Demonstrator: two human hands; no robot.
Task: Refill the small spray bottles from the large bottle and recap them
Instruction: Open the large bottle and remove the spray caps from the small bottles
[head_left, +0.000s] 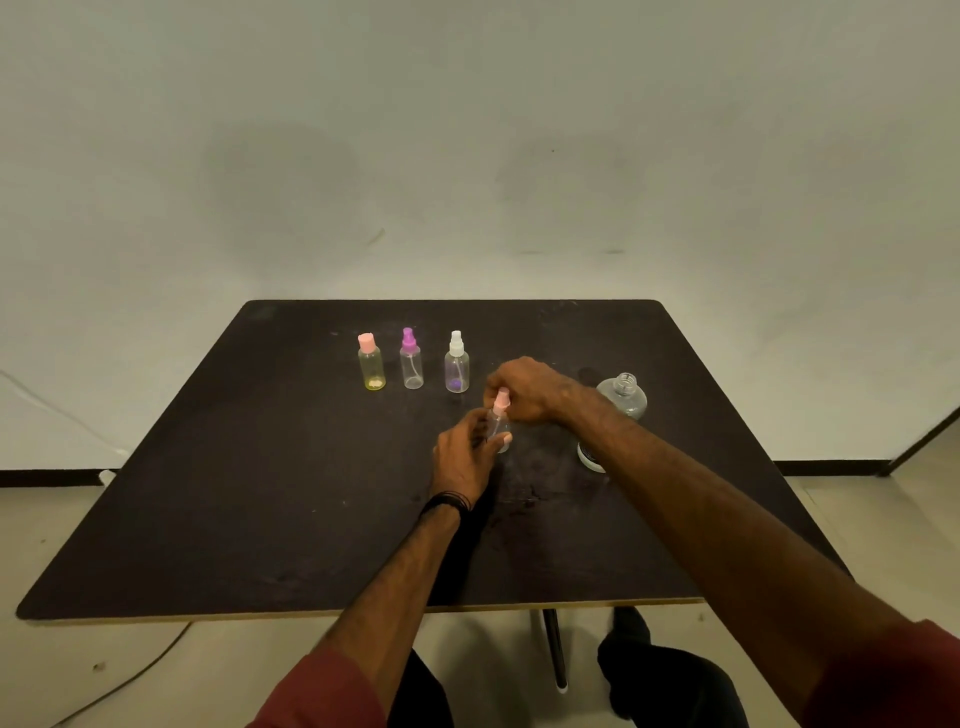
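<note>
While a small spray bottle was gripped upright by the left hand near the table's middle, its pink spray cap was pinched by the right hand; capping or uncapping could not be told, and steady twisting seemed needed next.

Red sleeves pushed up forearms; black band on left wrist; dark trousers.

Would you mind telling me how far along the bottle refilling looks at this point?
Done, apparently: three capped small bottles stand in a row, pink-capped, purple-capped and white-capped; their liquid levels are hard to read. In hand: the left hand grips a fourth small bottle while the right hand works its pink spray top. Left: finishing that cap; the large bottle stands open.
</note>
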